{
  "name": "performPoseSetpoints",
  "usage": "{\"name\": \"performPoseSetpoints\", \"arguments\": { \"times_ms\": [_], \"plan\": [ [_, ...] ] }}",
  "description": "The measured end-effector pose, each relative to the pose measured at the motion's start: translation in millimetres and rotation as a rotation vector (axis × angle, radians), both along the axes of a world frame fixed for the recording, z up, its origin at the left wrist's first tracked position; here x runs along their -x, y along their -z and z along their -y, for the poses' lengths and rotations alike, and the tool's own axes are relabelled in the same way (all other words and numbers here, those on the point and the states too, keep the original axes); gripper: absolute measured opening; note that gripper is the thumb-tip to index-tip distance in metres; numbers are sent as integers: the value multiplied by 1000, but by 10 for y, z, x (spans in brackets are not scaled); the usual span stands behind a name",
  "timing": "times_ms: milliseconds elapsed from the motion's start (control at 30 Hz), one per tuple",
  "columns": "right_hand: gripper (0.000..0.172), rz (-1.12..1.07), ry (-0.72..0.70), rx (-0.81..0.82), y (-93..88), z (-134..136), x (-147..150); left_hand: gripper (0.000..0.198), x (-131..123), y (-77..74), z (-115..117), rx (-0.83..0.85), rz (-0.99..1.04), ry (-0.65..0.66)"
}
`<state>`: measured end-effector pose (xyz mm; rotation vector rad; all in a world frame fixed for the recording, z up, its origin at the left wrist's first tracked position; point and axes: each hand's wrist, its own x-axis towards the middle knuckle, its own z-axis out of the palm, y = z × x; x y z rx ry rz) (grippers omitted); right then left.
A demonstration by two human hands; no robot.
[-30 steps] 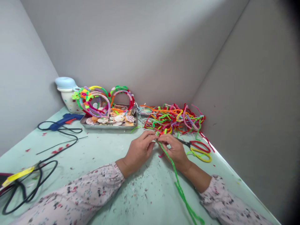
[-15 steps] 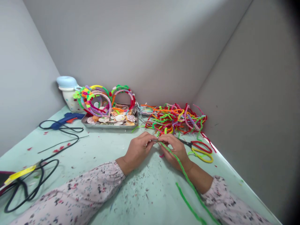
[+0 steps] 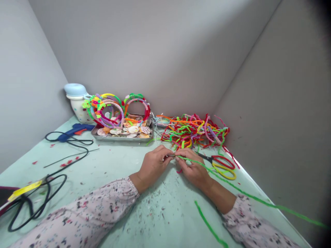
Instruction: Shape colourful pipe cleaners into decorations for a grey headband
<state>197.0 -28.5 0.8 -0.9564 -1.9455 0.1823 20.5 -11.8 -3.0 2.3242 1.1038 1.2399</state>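
My left hand (image 3: 154, 164) and my right hand (image 3: 192, 167) meet at mid-table, fingertips pinched together on one end of a long green pipe cleaner (image 3: 248, 196). That pipe cleaner runs from the pinch out to the right, over my right wrist, toward the right wall. What sits between the fingertips besides its end is too small to make out. A second green pipe cleaner (image 3: 210, 225) lies loose on the table below my right forearm. Just beyond my hands is a tangled heap of coloured pipe cleaners (image 3: 194, 132).
Red and yellow scissors (image 3: 221, 164) lie right of my right hand. At the back stand a metal tray (image 3: 121, 137) of shells and wrapped hoops, a pale blue-lidded jar (image 3: 77, 100) and a blue glue gun (image 3: 71, 132). Black cables (image 3: 38, 196) trail at left. Grey walls enclose the table.
The free length of the held green pipe cleaner has swung from hanging down toward me to pointing out to the right. Both hands stay pinched in the same spot.
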Motion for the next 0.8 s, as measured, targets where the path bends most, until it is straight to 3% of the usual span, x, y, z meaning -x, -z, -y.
{"name": "performPoseSetpoints", "arguments": {
  "times_ms": [567,800],
  "plan": [
    [16,48,33,64,-10,19,-13,10,-2,-43,39,28,12,3],
    [14,0,5,4,-11,14,-1,9,-12,-44,51,55,56,5]
  ]
}}
